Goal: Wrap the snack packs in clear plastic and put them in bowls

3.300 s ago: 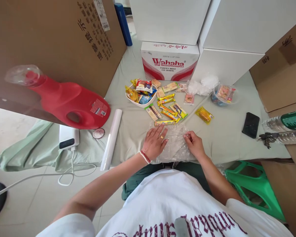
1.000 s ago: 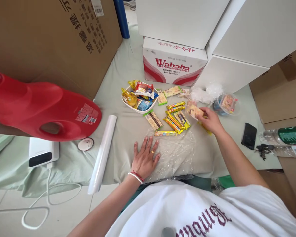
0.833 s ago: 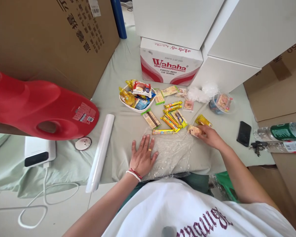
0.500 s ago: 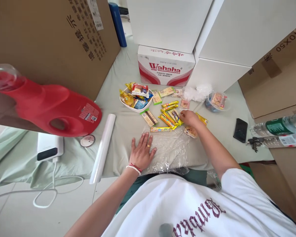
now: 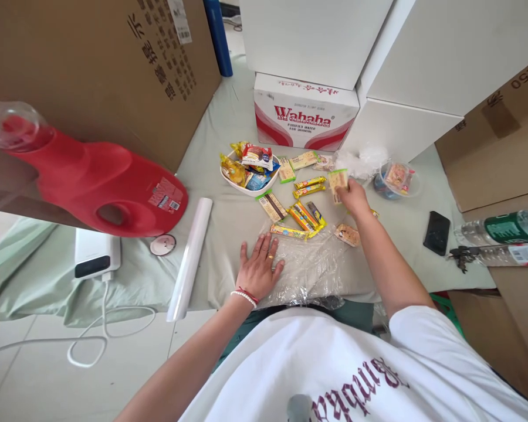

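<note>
My left hand [image 5: 259, 271] lies flat with fingers spread, on the table and the edge of a clear plastic sheet [image 5: 305, 272]. In my right hand [image 5: 357, 198] a green-edged biscuit packet [image 5: 338, 183] is pinched by its lower edge, raised over the snacks. Several yellow snack packs [image 5: 304, 218] lie below and left of it, with a brown-striped packet [image 5: 272, 207] beside them. A round-patterned biscuit packet [image 5: 347, 234] rests under my right wrist. Farther back, a white bowl [image 5: 249, 190] is heaped with wrapped snacks. More green-edged packets [image 5: 303, 159] lie behind.
A Wahaba-style red and white carton [image 5: 305, 111] stands at the back. To the left are a red jug [image 5: 114, 187], a white roll [image 5: 190, 258] and a white power bank [image 5: 97, 253]. At right are a clear tub [image 5: 395, 179], a phone [image 5: 437, 232] and plastic bottles [image 5: 506, 225].
My right hand has moved up and slightly right from the yellow packs, and now holds up a green-edged biscuit packet. My left hand stays flat. The whole view has shifted slightly.
</note>
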`<state>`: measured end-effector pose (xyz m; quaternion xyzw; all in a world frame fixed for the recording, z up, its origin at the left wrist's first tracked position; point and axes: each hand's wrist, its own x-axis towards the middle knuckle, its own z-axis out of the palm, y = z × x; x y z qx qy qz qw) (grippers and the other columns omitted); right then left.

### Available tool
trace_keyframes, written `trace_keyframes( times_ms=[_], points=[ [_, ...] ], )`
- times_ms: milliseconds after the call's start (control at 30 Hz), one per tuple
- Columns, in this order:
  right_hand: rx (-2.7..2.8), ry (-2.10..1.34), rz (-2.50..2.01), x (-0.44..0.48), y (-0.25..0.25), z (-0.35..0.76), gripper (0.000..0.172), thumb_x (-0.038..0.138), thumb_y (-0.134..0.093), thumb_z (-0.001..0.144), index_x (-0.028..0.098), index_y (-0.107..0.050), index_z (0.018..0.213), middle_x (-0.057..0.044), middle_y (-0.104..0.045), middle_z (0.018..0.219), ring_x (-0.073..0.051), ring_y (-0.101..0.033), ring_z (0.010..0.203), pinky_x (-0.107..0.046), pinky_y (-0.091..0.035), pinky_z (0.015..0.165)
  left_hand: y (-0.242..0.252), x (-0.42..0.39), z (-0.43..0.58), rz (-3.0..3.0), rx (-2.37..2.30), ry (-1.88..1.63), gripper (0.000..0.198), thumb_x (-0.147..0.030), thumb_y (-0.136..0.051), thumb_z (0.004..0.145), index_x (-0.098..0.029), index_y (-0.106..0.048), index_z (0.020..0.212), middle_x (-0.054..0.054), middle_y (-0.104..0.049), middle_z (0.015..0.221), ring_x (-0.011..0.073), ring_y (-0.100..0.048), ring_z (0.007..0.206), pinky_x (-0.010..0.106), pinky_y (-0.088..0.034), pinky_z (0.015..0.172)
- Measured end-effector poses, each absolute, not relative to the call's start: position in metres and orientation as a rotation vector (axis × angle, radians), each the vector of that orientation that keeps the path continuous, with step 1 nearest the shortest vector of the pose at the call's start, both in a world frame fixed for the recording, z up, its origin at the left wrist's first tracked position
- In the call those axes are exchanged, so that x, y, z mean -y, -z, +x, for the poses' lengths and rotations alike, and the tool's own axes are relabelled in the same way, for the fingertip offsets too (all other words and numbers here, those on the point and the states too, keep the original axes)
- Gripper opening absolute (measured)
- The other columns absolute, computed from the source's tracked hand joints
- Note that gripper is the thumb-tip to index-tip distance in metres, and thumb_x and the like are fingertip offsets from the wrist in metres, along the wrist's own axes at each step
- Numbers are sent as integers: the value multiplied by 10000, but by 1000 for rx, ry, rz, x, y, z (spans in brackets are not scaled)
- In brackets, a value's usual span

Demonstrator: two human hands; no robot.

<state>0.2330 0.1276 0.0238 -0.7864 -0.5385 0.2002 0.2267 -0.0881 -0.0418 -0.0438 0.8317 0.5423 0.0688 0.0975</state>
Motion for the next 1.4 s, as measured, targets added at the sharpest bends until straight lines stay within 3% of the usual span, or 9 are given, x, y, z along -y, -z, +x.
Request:
trace_keyframes(
  times_ms=[167,300,467,600,900,1100,1267,1400],
  points=[
    [1538,-790,-1981,-210,-28,177,354,369,-561,976,124,-663,1210,-149,-730,1167,-267,-668,1040,-375,-531,903,43,42,-88,2453,-1610,-218,649,-479,-354,1060,-199,-311,1643,128,-262,1714,298,-263,1598,648,-4,1292],
    [1629,-890,-2143,-257,-20,118,377,314,-607,978,81,-643,1272,-207,-683,1285,-300,-638,1183,-402,-490,1020,41,42,-87,2447,-1616,-194,642,-477,-351,1059,-205,-322,1640,118,-262,1715,292,-259,1600,640,2,1295],
    [1599,-845,-2287,-262,-9,90,510,248,-647,937,36,-540,1389,-295,-523,1484,-390,-512,1360,-523,-409,1116,41,42,-88,2445,-1613,-179,652,-489,-335,1061,-192,-318,1641,117,-243,1720,290,-262,1598,635,10,1297],
    [1601,-818,-2299,-250,-4,87,579,299,-641,962,34,-477,1450,-282,-561,1451,-354,-552,1329,-501,-431,1106,41,42,-88,2448,-1611,-185,648,-492,-327,1065,-183,-332,1634,113,-243,1721,285,-253,1602,638,14,1295],
    [1652,-868,-2229,-244,-15,87,582,551,-664,932,80,-669,1273,-246,-649,1358,-346,-630,1241,-409,-495,1022,42,42,-88,2453,-1615,-201,646,-488,-322,1067,-182,-329,1636,116,-247,1719,280,-250,1603,630,12,1297],
    [1756,-617,-2007,-173,-35,175,593,639,-410,1018,131,-669,1180,-196,-724,1178,-327,-669,1109,-416,-495,983,44,42,-88,2436,-1592,-226,652,-492,-325,1065,-190,-311,1643,125,-257,1717,286,-245,1605,639,18,1294],
    [1895,-370,-2148,-58,-49,271,557,676,-440,967,184,-636,1141,-185,-728,969,-364,-684,912,-445,-523,808,43,41,-88,2417,-1600,-233,644,-491,-336,1064,-199,-322,1638,118,-247,1721,279,-238,1608,641,30,1292],
    [1994,-239,-2270,43,-34,302,467,610,-441,981,236,-601,1212,-155,-716,994,-352,-678,869,-417,-510,692,42,56,-82,2402,-1624,-234,628,-459,-338,1065,-197,-326,1635,136,-237,1723,296,-230,1609,682,25,1274]
  ],
)
